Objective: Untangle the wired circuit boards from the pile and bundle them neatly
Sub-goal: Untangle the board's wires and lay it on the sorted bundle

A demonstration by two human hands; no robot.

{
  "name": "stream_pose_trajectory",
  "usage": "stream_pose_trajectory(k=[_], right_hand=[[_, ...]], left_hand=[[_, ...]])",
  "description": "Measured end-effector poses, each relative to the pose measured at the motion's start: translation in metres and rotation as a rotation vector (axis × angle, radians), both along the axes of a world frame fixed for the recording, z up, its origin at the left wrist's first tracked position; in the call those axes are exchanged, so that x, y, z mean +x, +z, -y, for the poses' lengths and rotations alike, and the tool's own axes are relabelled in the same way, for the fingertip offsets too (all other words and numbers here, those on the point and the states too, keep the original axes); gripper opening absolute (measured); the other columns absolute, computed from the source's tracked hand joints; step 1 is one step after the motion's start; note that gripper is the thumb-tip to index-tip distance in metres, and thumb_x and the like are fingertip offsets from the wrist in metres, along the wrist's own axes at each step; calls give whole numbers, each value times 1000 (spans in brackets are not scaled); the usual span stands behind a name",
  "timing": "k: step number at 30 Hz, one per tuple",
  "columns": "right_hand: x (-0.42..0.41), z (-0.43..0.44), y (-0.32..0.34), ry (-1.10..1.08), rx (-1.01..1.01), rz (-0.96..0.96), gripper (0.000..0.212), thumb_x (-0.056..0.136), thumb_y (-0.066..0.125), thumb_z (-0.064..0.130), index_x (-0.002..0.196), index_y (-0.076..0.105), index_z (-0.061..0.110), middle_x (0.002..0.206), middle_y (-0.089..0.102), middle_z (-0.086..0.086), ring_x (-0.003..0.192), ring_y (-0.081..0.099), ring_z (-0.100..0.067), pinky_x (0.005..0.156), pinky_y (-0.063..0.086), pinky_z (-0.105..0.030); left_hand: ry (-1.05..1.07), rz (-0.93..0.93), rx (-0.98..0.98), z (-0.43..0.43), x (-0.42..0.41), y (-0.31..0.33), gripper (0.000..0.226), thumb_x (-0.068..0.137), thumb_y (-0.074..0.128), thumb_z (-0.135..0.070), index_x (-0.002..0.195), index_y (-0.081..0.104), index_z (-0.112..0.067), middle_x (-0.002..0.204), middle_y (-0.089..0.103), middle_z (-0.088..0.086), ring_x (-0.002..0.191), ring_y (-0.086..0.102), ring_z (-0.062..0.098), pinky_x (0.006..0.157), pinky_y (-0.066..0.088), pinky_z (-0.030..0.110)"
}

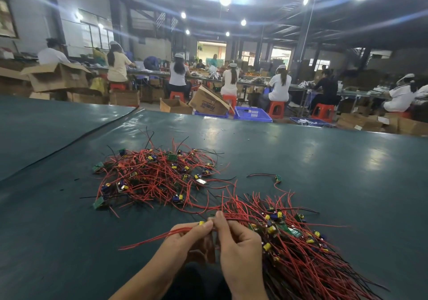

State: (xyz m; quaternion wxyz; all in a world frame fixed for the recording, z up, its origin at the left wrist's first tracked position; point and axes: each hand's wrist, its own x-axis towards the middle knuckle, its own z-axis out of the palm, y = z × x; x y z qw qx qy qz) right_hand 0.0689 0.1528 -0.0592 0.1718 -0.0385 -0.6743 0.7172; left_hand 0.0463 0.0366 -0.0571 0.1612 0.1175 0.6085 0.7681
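Observation:
A tangled pile [159, 177] of small green circuit boards with red and black wires lies in the middle of the dark green table [324, 161]. A second heap, the bundle [298, 248], spreads at my right with its wires fanned roughly the same way. My left hand [187, 237] pinches a wired board [202, 223] with a yellow part; its red wires trail left. My right hand [238, 246] grips the same wires beside it, fingertips touching the left hand's. One single board [278, 178] lies apart behind the bundle.
The table's far edge runs across the middle of the view. Beyond it are cardboard boxes [208, 103], blue crates [252, 114], red stools and several seated people at long benches. A seam in the table cover [69, 142] runs diagonally at the left.

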Motion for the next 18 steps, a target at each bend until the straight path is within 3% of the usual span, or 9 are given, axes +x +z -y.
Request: stream_pose_trajectory(k=[2, 4, 11, 13, 15, 18], right_hand=[[0, -6, 3, -85, -47, -11, 28, 85, 59, 41, 71, 79, 28, 47, 49, 4, 44, 41, -10, 43, 35, -24], [-1, -12, 6, -148, -130, -6, 27, 91, 61, 32, 71, 79, 27, 48, 44, 6, 44, 34, -7, 42, 27, -23], [-3, -33, 11, -380, -300, -58, 24, 90, 63, 34, 72, 79, 32, 51, 57, 8, 49, 41, -7, 48, 35, -24], [-3, -28, 12, -331, -289, -72, 24, 84, 63, 39, 71, 78, 26, 50, 55, 6, 49, 41, -7, 49, 34, -25], [-1, -20, 10, -230, -211, -76, 37, 77, 63, 47, 67, 73, 12, 48, 49, 6, 46, 40, -7, 50, 33, -24], [6, -7, 10, 10, 51, -82, 43, 73, 58, 59, 58, 64, 18, 44, 50, 9, 43, 45, 0, 46, 36, -13]], left_hand=[[-8, -40, -24, 2, -2, -1, 43, 74, 73, -48, 60, 65, -8, 65, 62, 16, 60, 60, 22, 60, 49, 26], [-21, -74, -39, 4, -3, -1, 45, 73, 72, -51, 54, 61, -11, 58, 59, 15, 55, 57, 22, 58, 48, 25], [18, -5, 5, 9, -16, -7, 48, 57, 69, -58, 42, 53, -15, 46, 51, 10, 49, 51, 22, 55, 46, 26], [11, 17, 11, 9, -15, -10, 49, 61, 68, -58, 44, 51, -16, 48, 51, 10, 51, 51, 23, 55, 47, 26], [-26, 33, 41, 11, -9, -9, 49, 68, 70, -54, 47, 49, -15, 51, 51, 10, 53, 50, 23, 56, 47, 26], [-74, 51, -42, 1, 0, 7, 45, 87, 61, -42, 54, 55, -11, 57, 51, 10, 56, 51, 22, 55, 46, 24]])
